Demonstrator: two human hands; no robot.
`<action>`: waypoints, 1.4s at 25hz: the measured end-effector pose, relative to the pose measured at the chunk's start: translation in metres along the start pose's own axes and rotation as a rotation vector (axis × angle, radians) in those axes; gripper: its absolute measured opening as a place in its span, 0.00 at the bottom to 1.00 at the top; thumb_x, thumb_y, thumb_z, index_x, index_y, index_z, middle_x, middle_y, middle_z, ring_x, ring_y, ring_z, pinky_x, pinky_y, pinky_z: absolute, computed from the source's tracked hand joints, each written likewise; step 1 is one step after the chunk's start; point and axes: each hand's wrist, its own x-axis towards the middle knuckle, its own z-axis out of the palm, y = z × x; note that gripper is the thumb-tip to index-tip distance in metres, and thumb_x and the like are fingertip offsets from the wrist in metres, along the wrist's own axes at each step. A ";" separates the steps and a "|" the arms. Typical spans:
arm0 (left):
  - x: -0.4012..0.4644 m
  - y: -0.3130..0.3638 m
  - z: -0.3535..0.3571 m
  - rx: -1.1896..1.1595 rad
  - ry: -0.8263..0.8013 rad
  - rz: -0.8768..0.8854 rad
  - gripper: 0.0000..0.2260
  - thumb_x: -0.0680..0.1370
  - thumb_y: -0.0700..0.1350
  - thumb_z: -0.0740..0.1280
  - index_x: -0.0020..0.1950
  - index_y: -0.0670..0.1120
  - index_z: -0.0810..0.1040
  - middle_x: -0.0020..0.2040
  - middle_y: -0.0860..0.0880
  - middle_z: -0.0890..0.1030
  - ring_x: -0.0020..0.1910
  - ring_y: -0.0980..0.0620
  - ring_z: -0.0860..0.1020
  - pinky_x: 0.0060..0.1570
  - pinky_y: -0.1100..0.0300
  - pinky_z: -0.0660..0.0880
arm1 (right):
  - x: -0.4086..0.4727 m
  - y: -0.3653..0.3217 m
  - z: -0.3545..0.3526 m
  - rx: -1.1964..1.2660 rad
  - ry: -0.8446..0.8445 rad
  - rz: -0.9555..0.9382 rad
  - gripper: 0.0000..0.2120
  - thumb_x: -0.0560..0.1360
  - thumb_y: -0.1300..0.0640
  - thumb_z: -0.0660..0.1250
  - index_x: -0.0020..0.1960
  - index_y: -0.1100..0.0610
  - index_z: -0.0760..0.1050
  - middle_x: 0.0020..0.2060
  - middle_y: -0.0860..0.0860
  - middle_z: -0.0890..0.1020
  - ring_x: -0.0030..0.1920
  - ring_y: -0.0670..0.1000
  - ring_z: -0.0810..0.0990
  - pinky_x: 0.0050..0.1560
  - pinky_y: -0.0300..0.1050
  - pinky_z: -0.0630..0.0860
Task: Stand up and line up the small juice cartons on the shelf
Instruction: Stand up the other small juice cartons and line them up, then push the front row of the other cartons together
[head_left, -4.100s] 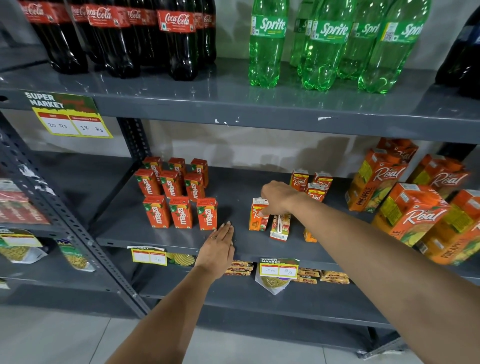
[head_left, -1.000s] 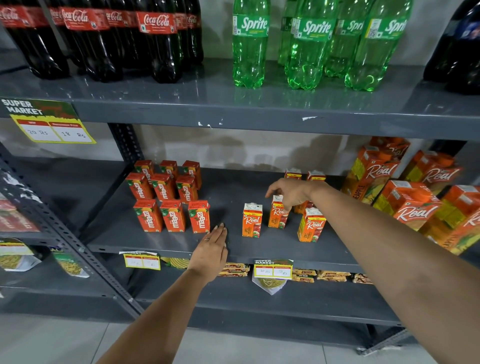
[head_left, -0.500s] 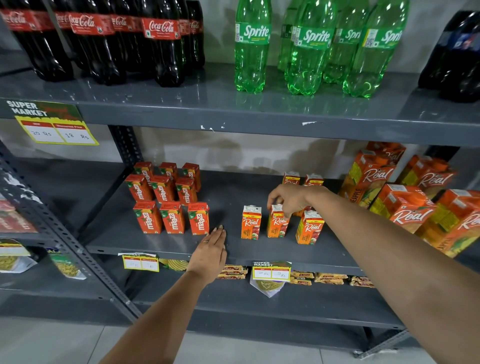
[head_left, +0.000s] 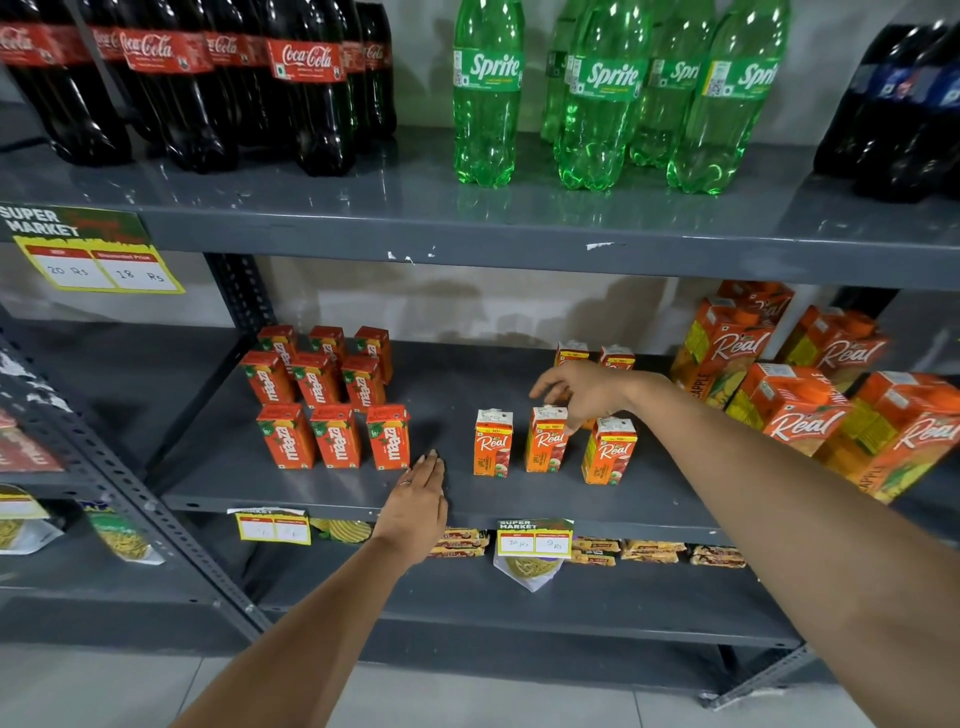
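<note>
Three small orange Real juice cartons stand upright in a row near the front of the middle shelf (head_left: 519, 499): the left carton (head_left: 492, 442), the middle carton (head_left: 545, 440) and the right carton (head_left: 609, 451). Two more small Real cartons (head_left: 593, 356) stand at the back, partly hidden by my right hand (head_left: 584, 391). That hand hovers just above and behind the middle carton, fingers spread, holding nothing. My left hand (head_left: 415, 501) lies flat on the shelf's front edge, fingers together, beside the Maaza block.
Nine small red Maaza cartons (head_left: 332, 400) stand in a three-by-three block on the left. Large Real cartons (head_left: 795, 395) crowd the right, some tilted. Coca-Cola (head_left: 306, 78) and Sprite bottles (head_left: 597, 88) fill the shelf above. Snack packs (head_left: 649, 552) lie below.
Over four seconds the fallen small cartons came upright into a front row. In the last second my right hand let go of the middle carton and lifted slightly; my left hand stayed put.
</note>
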 end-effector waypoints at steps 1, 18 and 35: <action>0.001 0.002 -0.001 -0.002 -0.018 -0.006 0.24 0.82 0.44 0.51 0.77 0.40 0.51 0.79 0.43 0.52 0.78 0.47 0.52 0.76 0.57 0.52 | -0.004 0.006 -0.003 0.051 0.024 -0.005 0.33 0.66 0.67 0.78 0.67 0.49 0.74 0.65 0.53 0.78 0.66 0.54 0.75 0.63 0.54 0.76; 0.055 0.023 -0.033 -0.939 -0.272 -0.187 0.40 0.60 0.43 0.83 0.69 0.50 0.69 0.65 0.51 0.78 0.65 0.51 0.75 0.68 0.46 0.69 | -0.033 0.101 0.073 0.871 0.213 0.244 0.35 0.62 0.71 0.79 0.65 0.54 0.73 0.57 0.54 0.82 0.61 0.55 0.78 0.67 0.58 0.72; 0.092 0.052 -0.033 -0.952 -0.296 -0.236 0.23 0.60 0.44 0.83 0.51 0.54 0.79 0.48 0.55 0.84 0.49 0.58 0.81 0.58 0.53 0.77 | 0.012 0.075 0.084 0.884 0.172 0.144 0.35 0.65 0.69 0.78 0.68 0.53 0.70 0.60 0.52 0.80 0.62 0.52 0.78 0.66 0.54 0.72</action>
